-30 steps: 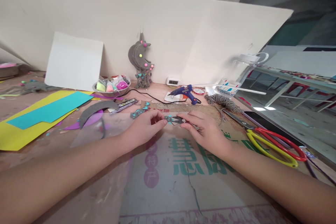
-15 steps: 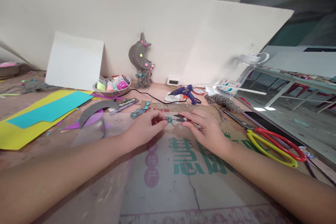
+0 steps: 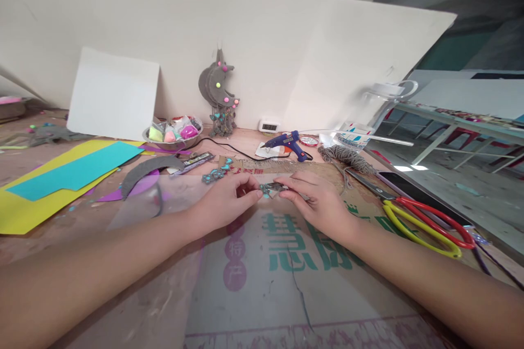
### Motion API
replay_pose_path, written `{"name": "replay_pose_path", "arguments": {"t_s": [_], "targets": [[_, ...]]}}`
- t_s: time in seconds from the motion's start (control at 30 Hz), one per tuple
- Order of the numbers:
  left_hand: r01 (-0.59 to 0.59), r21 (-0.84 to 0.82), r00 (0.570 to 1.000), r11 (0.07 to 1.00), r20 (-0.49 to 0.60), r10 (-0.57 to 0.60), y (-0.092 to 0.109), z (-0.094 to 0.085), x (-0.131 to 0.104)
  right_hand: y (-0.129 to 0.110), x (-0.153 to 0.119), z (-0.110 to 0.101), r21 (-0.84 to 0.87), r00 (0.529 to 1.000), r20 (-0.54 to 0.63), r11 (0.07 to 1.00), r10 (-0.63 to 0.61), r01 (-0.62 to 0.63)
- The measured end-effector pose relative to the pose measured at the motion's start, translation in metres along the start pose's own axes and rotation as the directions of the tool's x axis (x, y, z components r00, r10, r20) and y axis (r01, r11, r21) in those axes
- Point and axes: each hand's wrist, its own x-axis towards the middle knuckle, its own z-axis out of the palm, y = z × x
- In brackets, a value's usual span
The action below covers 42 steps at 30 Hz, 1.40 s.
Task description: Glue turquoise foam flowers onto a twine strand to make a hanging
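Note:
My left hand (image 3: 241,194) is closed, pinching a small teal and grey ornament (image 3: 265,191) between thumb and fingers. Facing it, my right hand (image 3: 313,196) is closed around small thread snips (image 3: 278,186), largely covered by the fingers. The tips of the snips meet the ornament's right side. More teal and grey pieces (image 3: 213,174) lie just beyond my left hand. Both hands are over a printed sheet (image 3: 254,305) under clear plastic. A loose grey thread (image 3: 302,300) lies on it, nearer to me.
A blue glue gun (image 3: 286,144) stands behind my hands. Large scissors (image 3: 429,226), a phone (image 3: 421,196) and grey yarn (image 3: 347,158) are on the right. A bowl of coloured clay (image 3: 172,142), teal and yellow sheets (image 3: 77,169) lie left. A grey moon ornament (image 3: 216,84) hangs behind.
The blades of the snips, spread apart before, have moved left against the ornament and look closer together. My left hand has kept its pinch. The whole view has shifted slightly.

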Motion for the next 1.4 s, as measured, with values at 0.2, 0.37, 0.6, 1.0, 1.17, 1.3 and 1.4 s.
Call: {"name": "replay_pose_path", "arguments": {"t_s": [0.2, 0.37, 0.6, 1.0, 1.17, 1.3, 1.4], "targets": [[0.001, -0.016, 1.000, 1.000, 0.007, -0.001, -0.0004, 0.0008, 0.0000, 0.0021, -0.0009, 0.0015, 0.050, 1.000, -0.014, 0.999, 0.002, -0.001], [-0.001, -0.013, 1.000, 1.000, 0.006, 0.001, -0.0010, 0.0001, 0.0007, 0.0019, -0.0011, 0.0023, 0.067, 1.000, -0.019, 0.998, 0.002, -0.001], [0.017, -0.031, 1.000, 0.999, -0.025, -0.018, -0.0061, -0.0001, 0.0032, -0.0009, -0.0013, 0.0011, 0.037, 0.999, -0.014, 0.998, 0.052, -0.051], [0.045, -0.120, 0.998, 0.992, -0.027, -0.049, -0.0081, 0.0013, 0.0029, 0.0014, -0.0009, 0.0010, 0.119, 0.991, -0.085, 0.989, 0.102, -0.092], [0.042, -0.094, 0.999, 0.995, -0.025, -0.045, -0.0072, 0.0011, 0.0029, 0.0038, -0.0014, 0.0018, 0.093, 0.993, -0.079, 0.993, 0.083, -0.076], [0.026, -0.052, 0.999, 0.998, -0.032, -0.028, -0.0066, 0.0002, 0.0026, 0.0050, -0.0022, 0.0023, 0.057, 0.996, -0.050, 0.996, 0.069, -0.066], [0.025, -0.035, 0.999, 0.999, -0.036, -0.026, -0.0068, 0.0005, 0.0023, 0.0043, -0.0019, 0.0020, 0.030, 0.997, -0.055, 0.998, 0.054, -0.052]]}}
